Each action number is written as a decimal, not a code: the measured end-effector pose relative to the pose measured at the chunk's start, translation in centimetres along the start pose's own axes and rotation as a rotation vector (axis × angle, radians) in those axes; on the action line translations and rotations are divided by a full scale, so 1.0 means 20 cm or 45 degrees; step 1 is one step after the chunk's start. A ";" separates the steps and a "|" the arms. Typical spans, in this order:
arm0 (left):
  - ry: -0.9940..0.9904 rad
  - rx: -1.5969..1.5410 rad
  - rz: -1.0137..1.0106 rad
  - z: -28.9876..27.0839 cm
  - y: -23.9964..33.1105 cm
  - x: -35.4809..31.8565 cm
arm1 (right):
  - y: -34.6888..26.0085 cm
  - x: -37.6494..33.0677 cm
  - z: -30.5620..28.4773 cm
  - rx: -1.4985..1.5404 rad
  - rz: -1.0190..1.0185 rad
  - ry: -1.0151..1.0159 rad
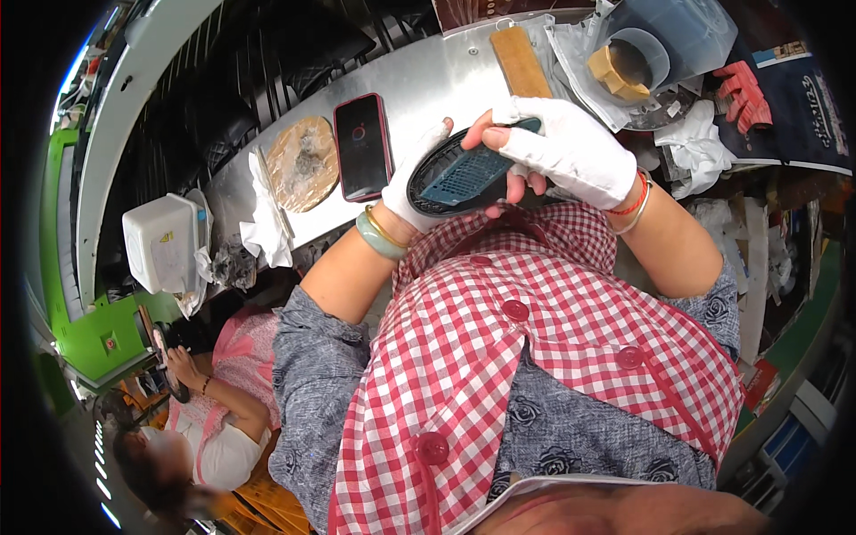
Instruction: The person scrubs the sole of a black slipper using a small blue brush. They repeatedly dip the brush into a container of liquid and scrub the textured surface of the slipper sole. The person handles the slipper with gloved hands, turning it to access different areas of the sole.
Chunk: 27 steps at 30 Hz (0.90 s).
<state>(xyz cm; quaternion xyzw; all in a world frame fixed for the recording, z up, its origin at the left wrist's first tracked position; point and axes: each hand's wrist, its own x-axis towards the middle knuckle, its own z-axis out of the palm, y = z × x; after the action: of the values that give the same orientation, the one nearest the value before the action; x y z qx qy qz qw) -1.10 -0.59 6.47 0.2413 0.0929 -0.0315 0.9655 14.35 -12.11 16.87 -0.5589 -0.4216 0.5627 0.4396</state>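
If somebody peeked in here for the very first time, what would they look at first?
Probably the dark shoe sole near the top middle, held between the white-gloved left grip and right grip. Then the big red-and-white checked apron, filling the middle and bottom. The bright green machine at the far left might catch the eye too.

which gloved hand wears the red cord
The right hand; red cord and a silvery bangle circle its wrist, while the left hand wears a pale green bangle and a gold one.
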 end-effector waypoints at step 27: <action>-0.069 -0.376 -0.449 -0.18 0.09 -0.04 | 0.02 -0.04 -0.10 -0.226 0.041 -0.077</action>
<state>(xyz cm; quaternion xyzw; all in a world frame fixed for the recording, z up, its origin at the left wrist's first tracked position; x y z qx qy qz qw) -2.27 2.66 4.34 0.0767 0.1111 -0.1923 0.9720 16.35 -13.05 16.75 -0.5851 -0.4738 0.5467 0.3664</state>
